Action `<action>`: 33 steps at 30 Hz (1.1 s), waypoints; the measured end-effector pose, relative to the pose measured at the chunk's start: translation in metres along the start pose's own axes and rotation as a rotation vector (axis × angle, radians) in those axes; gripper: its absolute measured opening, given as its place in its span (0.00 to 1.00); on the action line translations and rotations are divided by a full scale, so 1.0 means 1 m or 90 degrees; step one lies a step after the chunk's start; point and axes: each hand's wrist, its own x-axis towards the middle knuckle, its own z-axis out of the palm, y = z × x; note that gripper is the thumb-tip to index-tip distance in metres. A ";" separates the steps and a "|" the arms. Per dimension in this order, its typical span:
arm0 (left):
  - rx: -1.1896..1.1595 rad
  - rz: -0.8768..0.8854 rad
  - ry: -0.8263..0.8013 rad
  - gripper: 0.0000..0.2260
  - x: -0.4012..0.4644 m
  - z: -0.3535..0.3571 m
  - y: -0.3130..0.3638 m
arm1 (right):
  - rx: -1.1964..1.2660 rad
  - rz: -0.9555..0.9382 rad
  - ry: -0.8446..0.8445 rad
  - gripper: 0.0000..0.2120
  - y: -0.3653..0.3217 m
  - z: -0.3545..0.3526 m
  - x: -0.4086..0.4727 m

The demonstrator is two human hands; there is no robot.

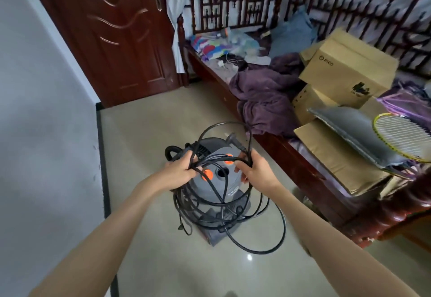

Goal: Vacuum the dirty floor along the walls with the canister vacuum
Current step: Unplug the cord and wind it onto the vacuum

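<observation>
Two bare forearms reach forward over a glossy, pale tiled floor [144, 138], both hands working a tangle of thin black power cord [224, 205]. The left hand [179, 171] grips a bunch of loops, its fingers [193, 168] curled tight round them; the right hand [255, 168] pinches other strands, its fingers likewise closed on the cord. One wide loop arcs up above the hands, the plug [235, 141] hanging near the right hand, while more coils sag to the floor.

Directly beneath the hands stands the canister vacuum [219, 180], a rounded grey plastic drum with orange buttons, a round port on top and a black handle at its far-left side. It sits mid-floor, apart from the white wall [46, 110] with its dark skirting strip on the left, and just short of the dark red wooden bed frame [291, 154] on the right. Open tile runs between vacuum and wall, and on toward the far door.

On the bed lie flattened and stacked cardboard boxes [345, 72], a grey cushion [349, 128], a yellow-rimmed racket [401, 133] and rumpled purple fabric [263, 96]. Beyond, a carved, reddish-brown door [116, 30] stands closed.
</observation>
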 end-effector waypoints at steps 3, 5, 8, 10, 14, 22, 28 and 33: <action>-0.082 -0.009 0.008 0.07 0.017 -0.013 0.009 | -0.034 0.009 -0.009 0.07 -0.006 -0.004 0.022; -0.125 -0.038 0.026 0.09 0.027 -0.022 0.014 | -0.070 0.012 -0.045 0.11 -0.010 0.000 0.035; -0.174 -0.068 0.027 0.13 0.051 -0.031 0.011 | -0.081 0.010 -0.096 0.15 -0.013 0.012 0.054; -0.177 -0.065 0.000 0.07 0.074 -0.036 0.002 | -0.095 0.032 -0.136 0.09 -0.012 0.020 0.070; -0.173 -0.058 -0.063 0.05 0.127 -0.051 -0.024 | -0.128 0.103 -0.136 0.07 0.002 0.041 0.118; -0.263 -0.076 -0.177 0.10 0.236 -0.093 -0.074 | 0.040 0.337 -0.058 0.06 0.021 0.089 0.215; -0.269 -0.059 -0.256 0.10 0.304 -0.089 -0.092 | 0.050 0.418 -0.013 0.05 0.052 0.103 0.262; -0.313 -0.064 -0.309 0.09 0.349 -0.068 -0.099 | 0.054 0.508 0.034 0.11 0.103 0.108 0.288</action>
